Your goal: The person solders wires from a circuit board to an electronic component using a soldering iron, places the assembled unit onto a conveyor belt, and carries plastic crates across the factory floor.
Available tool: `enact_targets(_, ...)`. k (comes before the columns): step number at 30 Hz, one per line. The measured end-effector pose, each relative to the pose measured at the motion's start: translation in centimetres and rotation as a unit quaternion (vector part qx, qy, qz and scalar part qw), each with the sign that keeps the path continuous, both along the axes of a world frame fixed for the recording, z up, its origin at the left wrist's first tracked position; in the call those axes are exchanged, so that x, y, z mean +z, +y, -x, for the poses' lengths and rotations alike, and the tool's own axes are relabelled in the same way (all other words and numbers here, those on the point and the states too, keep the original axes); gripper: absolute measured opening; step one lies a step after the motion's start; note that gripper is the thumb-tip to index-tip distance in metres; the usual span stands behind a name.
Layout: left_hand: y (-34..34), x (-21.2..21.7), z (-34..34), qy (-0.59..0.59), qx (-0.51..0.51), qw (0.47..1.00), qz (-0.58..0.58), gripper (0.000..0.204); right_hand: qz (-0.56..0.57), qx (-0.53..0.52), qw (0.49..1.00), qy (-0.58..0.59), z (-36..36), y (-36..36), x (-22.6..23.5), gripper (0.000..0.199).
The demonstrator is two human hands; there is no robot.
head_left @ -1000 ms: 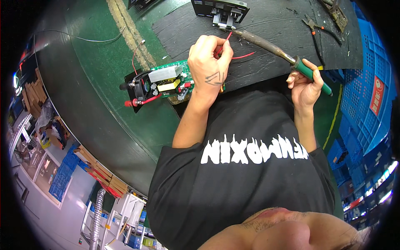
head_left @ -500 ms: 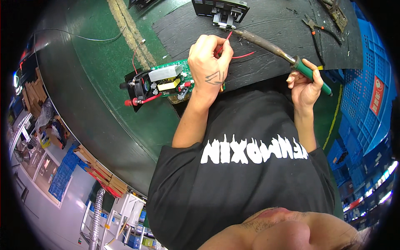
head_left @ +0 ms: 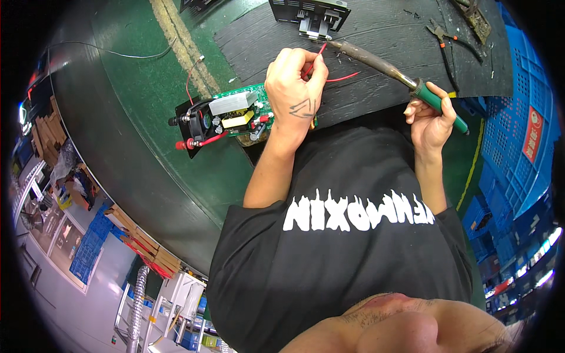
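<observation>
My left hand (head_left: 294,88) pinches a thin red wire (head_left: 338,76) and holds its end up near a black box with a metal connector (head_left: 312,15). My right hand (head_left: 429,120) grips the green handle of a soldering iron (head_left: 382,65); the iron's tip reaches left to the wire end, just in front of the black box. A green circuit board (head_left: 232,115) with a black end plate and red leads lies under and to the left of my left wrist.
A black ribbed mat (head_left: 376,35) covers the green bench (head_left: 147,106). Pliers (head_left: 441,35) and another tool lie at the mat's far right. Blue plastic crates (head_left: 518,117) stand to the right. A thin grey cable (head_left: 118,53) crosses the bench at left.
</observation>
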State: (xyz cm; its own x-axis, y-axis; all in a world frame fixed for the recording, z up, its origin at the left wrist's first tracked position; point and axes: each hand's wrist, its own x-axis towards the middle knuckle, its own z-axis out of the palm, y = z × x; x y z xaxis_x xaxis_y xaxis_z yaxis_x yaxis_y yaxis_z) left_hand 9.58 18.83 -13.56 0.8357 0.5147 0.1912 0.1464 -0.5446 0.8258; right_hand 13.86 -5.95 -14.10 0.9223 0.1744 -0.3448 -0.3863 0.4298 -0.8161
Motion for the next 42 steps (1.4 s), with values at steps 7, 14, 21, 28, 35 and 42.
enact_targets(7, 0.0, 0.0, 0.1, -0.001, 0.001, 1.0, 0.002, 0.009, -0.015, -0.009, 1.0, 0.012, 0.0, -0.5, 0.0, 0.047)
enact_targets(14, 0.1, 0.0, -0.2, -0.003, 0.002, 1.0, -0.009, 0.009, -0.002, -0.017, 1.0, 0.022, 0.0, -0.8, 0.0, 0.047)
enact_targets(21, 0.0, 0.0, 0.0, 0.005, 0.007, 1.0, -0.001, 0.009, 0.0, -0.024, 0.999, 0.029, 0.2, -0.9, 0.1, 0.048)
enact_targets(28, -0.1, 0.2, -0.1, 0.006, 0.004, 1.0, -0.004, 0.009, 0.0, -0.027, 0.999, 0.033, 0.3, -1.1, 0.0, 0.048)
enact_targets(35, 0.0, 0.3, -0.2, 0.003, 0.004, 1.0, -0.002, 0.009, -0.005, -0.026, 0.999, 0.028, 0.1, -1.3, -0.2, 0.048)
enact_targets(42, 0.0, 0.3, -0.2, -0.003, 0.001, 1.0, 0.003, 0.008, -0.012, -0.03, 0.999, 0.025, 0.2, -1.5, -0.1, 0.048)
